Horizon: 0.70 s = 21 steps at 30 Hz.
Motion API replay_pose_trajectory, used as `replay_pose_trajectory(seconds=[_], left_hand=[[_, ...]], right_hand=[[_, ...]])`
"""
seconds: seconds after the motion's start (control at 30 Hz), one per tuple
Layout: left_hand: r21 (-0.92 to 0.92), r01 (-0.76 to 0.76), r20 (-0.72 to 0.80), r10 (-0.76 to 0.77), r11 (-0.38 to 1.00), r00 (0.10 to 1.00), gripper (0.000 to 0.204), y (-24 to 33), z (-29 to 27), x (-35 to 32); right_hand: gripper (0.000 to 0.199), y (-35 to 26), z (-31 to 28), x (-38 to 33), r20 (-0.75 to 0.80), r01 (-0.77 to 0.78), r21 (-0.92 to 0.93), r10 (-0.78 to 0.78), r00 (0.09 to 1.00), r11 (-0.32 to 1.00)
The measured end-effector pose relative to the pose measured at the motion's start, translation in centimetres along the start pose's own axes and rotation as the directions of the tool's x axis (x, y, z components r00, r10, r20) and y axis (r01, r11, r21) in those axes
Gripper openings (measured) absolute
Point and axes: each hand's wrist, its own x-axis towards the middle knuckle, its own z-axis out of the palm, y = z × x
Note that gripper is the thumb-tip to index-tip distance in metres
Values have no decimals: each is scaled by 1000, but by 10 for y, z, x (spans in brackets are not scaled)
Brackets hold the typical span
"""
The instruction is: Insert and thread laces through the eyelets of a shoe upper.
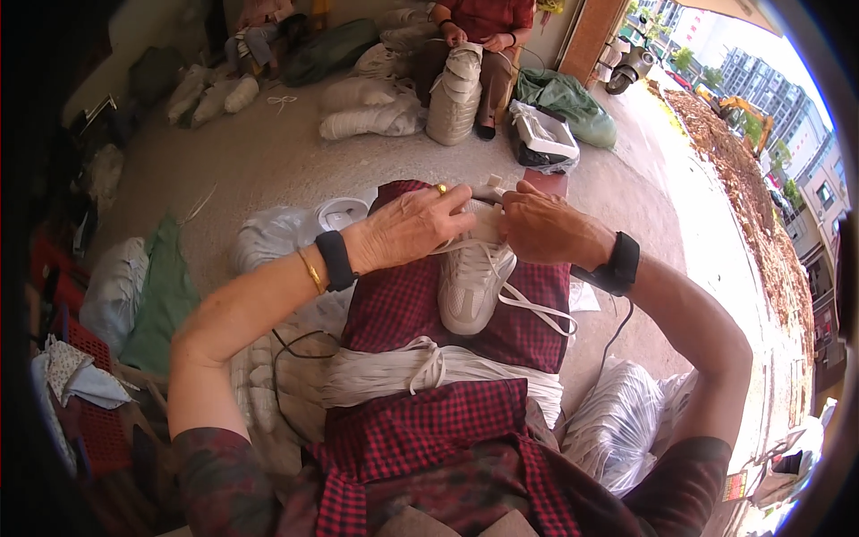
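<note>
A white and beige sneaker [474, 291] rests on my lap, its toe pointing toward me. White shoelaces [528, 306] criss-cross its front, and a loose loop hangs off its right side. My left hand [412, 224] is closed at the left of the tongue, with a stretch of lace by its fingers. On the other side, my right hand [557, 228] is curled against the shoe's upper near the collar; its fingertips are partly hidden. Across my lap, nearer my body, lies a thick bundle of white laces [447, 371] on a red-and-black checked apron [394, 313].
Across the floor a seated person's hands work at a stack of pale shoes [455, 103]. Filled plastic bags [617, 425] lie at my right; others [268, 237] lie at my left. A red plastic basket [94, 394] stands far left. A white box [544, 132] sits ahead.
</note>
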Motion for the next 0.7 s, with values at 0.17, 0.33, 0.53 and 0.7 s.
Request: replay_pose_trajectory(seconds=[0.17,0.33,0.53,0.7], left_hand=[[269,-306,103,289,913,952,20,-14,-6,9],[-18,116,478,-93,993,874,24,1,-32,35],[62,248,467,-248,967,849,21,2,-7,53],[-244,400,472,-252,884,845,17,-10,-10,57]], right_hand=[[21,-9,1,-5,-166,-215,403,302,939,889],[23,-9,6,0,102,-424,630,472,876,651],[35,28,-25,-2,-316,145,947,743,590,287],[32,30,-42,-1,-263,245,961,686,678,127]])
